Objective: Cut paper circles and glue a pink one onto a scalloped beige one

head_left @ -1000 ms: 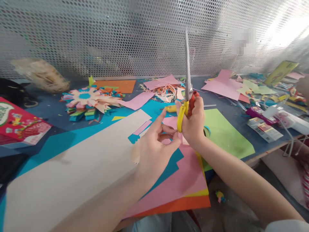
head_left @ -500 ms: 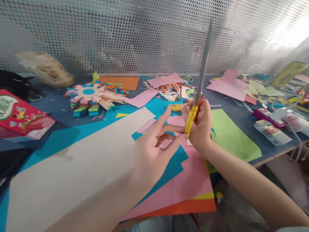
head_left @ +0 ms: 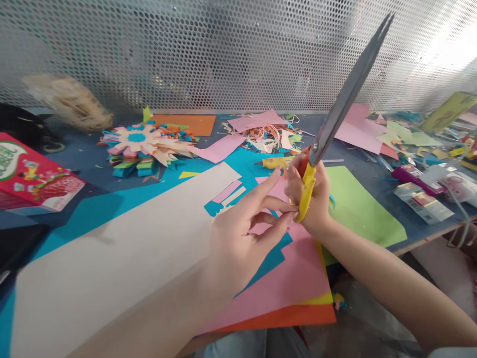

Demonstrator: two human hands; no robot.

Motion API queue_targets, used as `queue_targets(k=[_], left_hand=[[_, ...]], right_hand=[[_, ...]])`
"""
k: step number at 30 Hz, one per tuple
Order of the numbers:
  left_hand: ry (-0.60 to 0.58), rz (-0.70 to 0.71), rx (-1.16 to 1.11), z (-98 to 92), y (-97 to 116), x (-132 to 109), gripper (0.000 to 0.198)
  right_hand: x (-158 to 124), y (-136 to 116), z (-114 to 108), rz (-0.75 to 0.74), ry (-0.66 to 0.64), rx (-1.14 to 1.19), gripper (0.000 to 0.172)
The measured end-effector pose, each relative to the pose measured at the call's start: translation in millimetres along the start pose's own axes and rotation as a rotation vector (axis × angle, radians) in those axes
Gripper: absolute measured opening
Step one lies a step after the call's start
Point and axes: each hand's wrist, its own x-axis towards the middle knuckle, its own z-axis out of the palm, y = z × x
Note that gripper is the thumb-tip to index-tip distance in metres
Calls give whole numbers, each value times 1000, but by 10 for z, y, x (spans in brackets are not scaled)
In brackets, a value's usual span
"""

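Head view. The right hand [head_left: 311,196] is closed around the yellow-and-red handles of the scissors [head_left: 337,117], held above the middle of the surface [head_left: 85,164]; the blades lie together and point up and to the far right, with no paper between them. The left hand [head_left: 242,233] sits just left of the handles, its fingers [head_left: 274,204] loosely spread and the tips touching, or nearly touching, the yellow handle; whether they pinch anything small cannot be told. Beneath both hands lies a stack of sheets, pink paper [head_left: 294,278] over blue, yellow and orange. A long white sheet [head_left: 122,258] runs from near left to centre, and a green sheet [head_left: 357,209] lies to the right. At far left a layered paper flower [head_left: 143,146] looks finished; offcuts [head_left: 268,136] are heaped at far centre. The stacked sheets appear largely uncut.
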Motion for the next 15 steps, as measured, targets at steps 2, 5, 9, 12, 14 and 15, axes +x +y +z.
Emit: queue_targets(k=[2, 5, 9, 12, 14, 15], left_hand=[[2, 20, 32, 1, -1, -14, 49], [-29, 9, 42, 0, -16, -25, 52], [-72, 82, 71, -16, -45, -19, 56], [-60, 125, 105, -28, -47, -16, 60], [-57, 111, 125, -29, -39, -20, 60], [-53, 105, 131, -27, -36, -23, 58]], right_hand=[[1, -11, 15, 19, -3, 54, 35], [1, -32, 26, 35, 7, 79, 34], [-4, -44, 3, 64, 21, 17, 31], [-7, -45, -16, 101, 9, 17, 32], [-12, -42, -19, 111, 9, 16, 33], [-16, -39, -18, 112, 10, 6, 33]])
